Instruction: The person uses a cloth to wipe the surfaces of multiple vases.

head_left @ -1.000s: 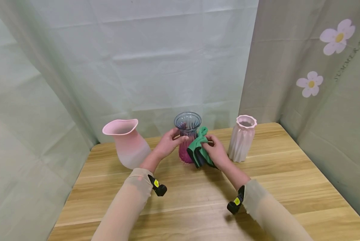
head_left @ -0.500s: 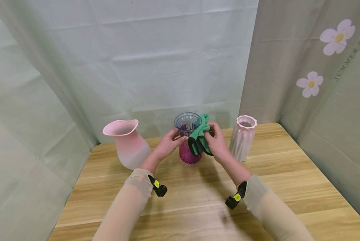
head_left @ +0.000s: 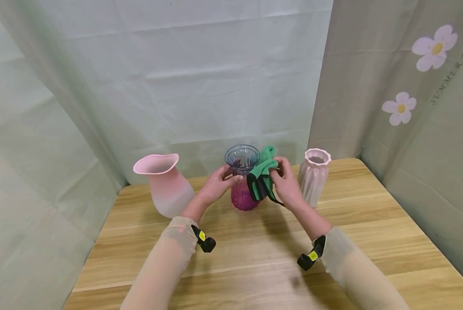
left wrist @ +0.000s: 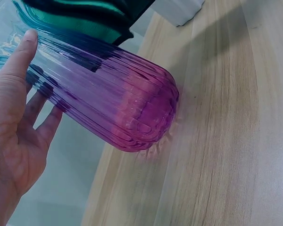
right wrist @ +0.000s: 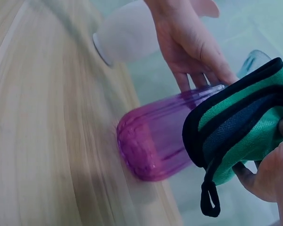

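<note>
A ribbed glass vase (head_left: pixel 242 197), blue-grey at the rim and magenta below, stands upright on the table. My left hand (head_left: pixel 215 186) grips its upper body from the left, thumb in front and fingers behind, as the left wrist view also shows around the purple glass (left wrist: pixel 127 94). At the vase's right side is a folded green cloth (head_left: pixel 265 168) with black edging and a hanging loop (right wrist: pixel 210 200). My right hand (head_left: pixel 287 184) pinches this cloth between thumb and fingers. In the right wrist view the cloth covers part of the vase; whether they touch is unclear.
A pink-to-white vase (head_left: pixel 169 191) with a flared mouth stands left of the glass one. To the right stands a pale pink pleated vase (head_left: pixel 312 181), partly behind my right hand. The wooden table (head_left: pixel 247 275) ends at a pale curtain (head_left: pixel 215 86) behind.
My right hand has raised the cloth from the vase's lower side to near its neck, then shifted it slightly right. The left hand and vase have stayed in place.
</note>
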Tool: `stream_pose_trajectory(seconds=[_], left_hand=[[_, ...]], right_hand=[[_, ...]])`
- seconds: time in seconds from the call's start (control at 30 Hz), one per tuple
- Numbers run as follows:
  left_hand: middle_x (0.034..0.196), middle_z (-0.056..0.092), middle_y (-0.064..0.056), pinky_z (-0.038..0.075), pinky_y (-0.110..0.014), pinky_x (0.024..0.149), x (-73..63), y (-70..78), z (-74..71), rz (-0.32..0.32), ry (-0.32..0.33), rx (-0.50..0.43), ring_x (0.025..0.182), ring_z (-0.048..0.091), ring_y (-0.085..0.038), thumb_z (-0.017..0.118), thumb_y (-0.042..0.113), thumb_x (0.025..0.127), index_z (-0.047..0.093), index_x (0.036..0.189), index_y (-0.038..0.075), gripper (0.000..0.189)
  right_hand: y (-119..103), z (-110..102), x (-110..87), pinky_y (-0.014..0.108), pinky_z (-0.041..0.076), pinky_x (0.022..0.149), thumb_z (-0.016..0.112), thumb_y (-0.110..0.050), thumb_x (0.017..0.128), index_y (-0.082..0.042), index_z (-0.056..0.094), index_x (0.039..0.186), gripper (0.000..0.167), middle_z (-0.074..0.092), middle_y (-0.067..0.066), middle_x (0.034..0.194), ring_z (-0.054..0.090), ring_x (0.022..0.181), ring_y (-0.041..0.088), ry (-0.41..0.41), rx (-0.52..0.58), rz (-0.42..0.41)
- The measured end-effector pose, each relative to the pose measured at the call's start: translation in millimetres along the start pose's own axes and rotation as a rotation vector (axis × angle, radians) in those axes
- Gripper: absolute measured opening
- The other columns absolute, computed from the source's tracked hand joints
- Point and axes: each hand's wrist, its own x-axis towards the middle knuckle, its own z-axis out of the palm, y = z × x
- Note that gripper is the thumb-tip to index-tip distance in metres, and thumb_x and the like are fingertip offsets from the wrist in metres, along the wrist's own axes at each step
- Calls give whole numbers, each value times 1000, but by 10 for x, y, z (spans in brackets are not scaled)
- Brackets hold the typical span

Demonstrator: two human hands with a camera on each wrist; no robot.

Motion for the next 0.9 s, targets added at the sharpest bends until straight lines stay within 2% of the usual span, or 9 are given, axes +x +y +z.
stream_pose_trajectory(seconds=[0.17, 0.33, 0.5, 0.63, 0.77, 0.9], left_hand=[[150, 52, -15, 45, -45, 110, 1, 11, 5, -12, 5, 16, 140, 47, -32, 71, 35, 99, 48, 150, 8, 63], [153, 49, -14, 44, -42, 111, -7, 18, 3, -37, -1, 21, 141, 45, -31, 70, 38, 99, 44, 153, 8, 67], [160, 40, -10, 36, -44, 117, -56, 79, 53, -31, 20, -5, 148, 35, -27, 71, 39, 98, 35, 159, 13, 75], [158, 38, -12, 32, -52, 118, -125, 180, 184, -58, 137, -13, 148, 32, -28, 78, 42, 92, 33, 157, 12, 84], [148, 43, -12, 41, -52, 111, -152, 257, 336, -85, 294, 31, 139, 42, -30, 83, 47, 85, 39, 149, 10, 87], [137, 48, -12, 47, -47, 104, -131, 276, 431, -81, 386, 86, 129, 49, -28, 85, 46, 83, 41, 142, 7, 84]], right_hand=[[15, -155, -47, 25, 49, 93, 51, -6, 106, 1, 47, 127, 23, 55, 13, 127, 53, 116, 21, 13, -2, -19], [54, -251, -73, 23, 50, 91, 49, -3, 106, 2, 46, 128, 22, 56, 16, 125, 54, 114, 19, -2, 11, -3], [75, -274, -84, 24, 51, 93, 48, -3, 106, 3, 45, 130, 25, 56, 19, 128, 54, 119, 24, -21, 3, 24], [80, -276, -89, 24, 50, 93, 48, -5, 107, 3, 44, 131, 26, 55, 20, 130, 53, 121, 25, -26, -1, 39], [81, -274, -82, 23, 51, 91, 48, -5, 107, 3, 45, 130, 25, 55, 18, 128, 54, 116, 22, -15, 6, 39], [95, -268, -79, 22, 52, 90, 48, -4, 106, 3, 45, 129, 24, 55, 18, 127, 54, 114, 21, -9, 12, 39]])
